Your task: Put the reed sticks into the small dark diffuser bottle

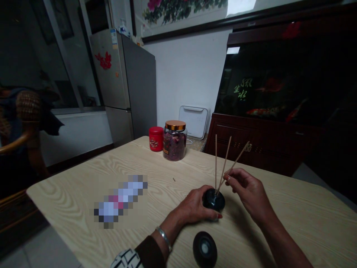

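A dark fish tank [264, 93] on a red-brown wooden cabinet [234, 137] fills the right background, with green characters on its glass and red-and-pale fish inside. The pale wood-grain surface [156, 182] spreads across the foreground. At the back left is a grey refrigerator [139, 85] with a red decoration on its door; on the wall to its right hangs a framed flower painting [189, 18]. A white panel-shaped device [193, 121] leans near the wall, beyond the surface's far edge.

The left hand [195, 206], with a silver bracelet [164, 238] at the wrist, curls around the left and near sides of a dark bottle [211, 204], thumb along the front. The right hand [248, 190] is raised just to the right, thumb and forefinger pinching one of the sticks.

Toward the far edge, a clear jar [174, 145] of dried reddish flowers with a copper-coloured lid stands just beside a smaller red canister [155, 143]. A pixelated object [121, 201] lies on the left. The bottle sits right of centre; near it, closer to the viewer, lies a dark oval piece [205, 249].

Three thin sticks [215, 160] rise from the bottle's mouth: one nearly upright, one leaning slightly right, and the pinched one leaning farthest. A tiny brown scrap [174, 179] lies mid-surface.
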